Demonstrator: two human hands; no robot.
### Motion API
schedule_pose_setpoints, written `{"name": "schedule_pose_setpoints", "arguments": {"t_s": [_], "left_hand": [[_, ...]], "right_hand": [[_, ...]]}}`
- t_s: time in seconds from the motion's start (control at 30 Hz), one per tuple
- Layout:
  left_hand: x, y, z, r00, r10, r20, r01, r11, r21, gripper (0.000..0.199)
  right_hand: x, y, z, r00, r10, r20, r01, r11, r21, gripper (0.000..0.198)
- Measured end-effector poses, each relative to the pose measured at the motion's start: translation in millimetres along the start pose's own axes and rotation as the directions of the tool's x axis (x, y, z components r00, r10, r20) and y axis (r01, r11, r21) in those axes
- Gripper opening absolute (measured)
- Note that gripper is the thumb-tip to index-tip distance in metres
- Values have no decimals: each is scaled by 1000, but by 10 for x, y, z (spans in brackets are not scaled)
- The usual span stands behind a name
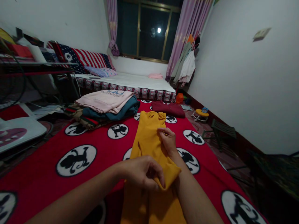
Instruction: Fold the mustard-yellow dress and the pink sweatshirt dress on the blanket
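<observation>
A long yellow garment with a gathered far end lies folded lengthwise on a red blanket printed with black monkey figures in white circles. In front of me, my left hand pinches a loose corner of the yellow cloth between thumb and fingers, lifting it a little. Farther along, my right hand has its fingers curled at the garment's right edge, apparently gripping the cloth there. Part of the flap covers my right forearm. The garment's near end runs out of view at the bottom.
Left of the garment is a stack of folded clothes, a pink top over a teal piece. A folded maroon garment lies behind it. A bed, a small yellow stool and a folding stool stand beyond.
</observation>
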State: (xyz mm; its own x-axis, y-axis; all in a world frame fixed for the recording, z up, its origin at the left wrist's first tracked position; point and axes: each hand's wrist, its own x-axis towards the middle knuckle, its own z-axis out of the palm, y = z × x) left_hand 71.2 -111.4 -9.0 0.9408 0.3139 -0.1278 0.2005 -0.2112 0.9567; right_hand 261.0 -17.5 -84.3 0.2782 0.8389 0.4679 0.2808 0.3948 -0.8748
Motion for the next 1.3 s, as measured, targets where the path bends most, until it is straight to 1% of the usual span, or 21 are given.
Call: {"name": "schedule_pose_setpoints", "arguments": {"t_s": [0.07, 0.1, 0.13, 0.17, 0.2, 0.23, 0.27, 0.3, 0.33, 0.37, 0.43, 0.5, 0.57, 0.67, 0.77, 0.83, 0.9, 0.97, 1.03, 1.17, 1.3], "left_hand": [[-7, 123, -115, 971, -29, 239, 65, 988, -144, 36], [11, 156, -168, 960, -34, 277, 83, 983, -165, 43], [42, 161, -213, 969, -40, 245, 76, 987, -141, 47], [82, 139, -245, 990, -44, 136, 53, 997, -60, 47], [125, 90, -262, 999, -32, -31, 34, 996, 78, 44], [167, 20, -262, 978, 9, -208, 44, 968, 247, 41], [203, -64, -243, 937, 71, -343, 83, 907, 413, 41], [229, -154, -208, 904, 127, -409, 132, 825, 549, 43], [244, -242, -164, 894, 161, -419, 167, 746, 644, 50], [248, -322, -115, 902, 170, -397, 180, 687, 704, 58], [226, -439, -35, 936, 141, -323, 164, 637, 753, 72], [183, -502, -12, 956, 110, -271, 136, 653, 745, 79], [139, -537, -51, 963, 110, -247, 98, 709, 698, 84], [94, -589, -163, 941, 170, -292, 11, 848, 530, 73], [74, -646, -243, 896, 184, -404, -103, 971, 215, 50], [68, -666, -258, 883, 151, -444, -154, 988, 28, 41], [66, -665, -252, 883, 135, -450, -178, 983, -54, 37], [70, -650, -236, 882, 138, -450, -181, 982, -54, 36], [76, -631, -221, 876, 145, -460, -178, 984, -30, 34], [77, -617, -208, 866, 160, -474, -168, 985, 26, 33], [52, -611, -220, 873, 190, -450, -161, 982, 102, 35]], "right_hand": [[-4, -14, -7, 999, 7, -53, -7, 1000, 3, 21], [-6, -23, -14, 998, 17, -65, -17, 1000, 5, 20], [-7, -32, -22, 997, 27, -73, -27, 1000, 8, 20], [-9, -42, -30, 996, 36, -75, -36, 999, 9, 19], [-10, -50, -38, 996, 43, -74, -43, 999, 8, 19], [-10, -56, -43, 996, 48, -69, -48, 999, 5, 19], [-8, -59, -46, 997, 50, -62, -50, 999, 1, 19], [-5, -57, -45, 997, 52, -53, -52, 999, 0, 19], [0, -50, -39, 998, 53, -44, -53, 999, 0, 20], [7, -39, -29, 998, 54, -36, -54, 999, 2, 20], [23, -5, -5, 998, 62, -9, -62, 998, 6, 20], [34, 29, 3, 996, 79, 31, -79, 997, -1, 20], [19, 38, -42, 993, 72, 94, -70, 997, -26, 22], [-93, -36, -262, 972, -40, 230, 61, 994, -86, 29], [-324, -214, -631, 893, -127, 432, 219, 961, -170, 44], [-506, -354, -891, 817, -107, 566, 284, 930, -235, 52], [-670, -482, -1103, 751, -74, 656, 335, 899, -282, 53], [-797, -586, -1234, 698, -69, 713, 393, 869, -300, 55], [-886, -672, -1277, 650, -95, 754, 463, 837, -293, 58], [-985, -834, -1194, 572, -153, 806, 567, 784, -253, 54], [-1003, -1051, -1101, 494, -82, 866, 585, 768, -261, 46]]}}
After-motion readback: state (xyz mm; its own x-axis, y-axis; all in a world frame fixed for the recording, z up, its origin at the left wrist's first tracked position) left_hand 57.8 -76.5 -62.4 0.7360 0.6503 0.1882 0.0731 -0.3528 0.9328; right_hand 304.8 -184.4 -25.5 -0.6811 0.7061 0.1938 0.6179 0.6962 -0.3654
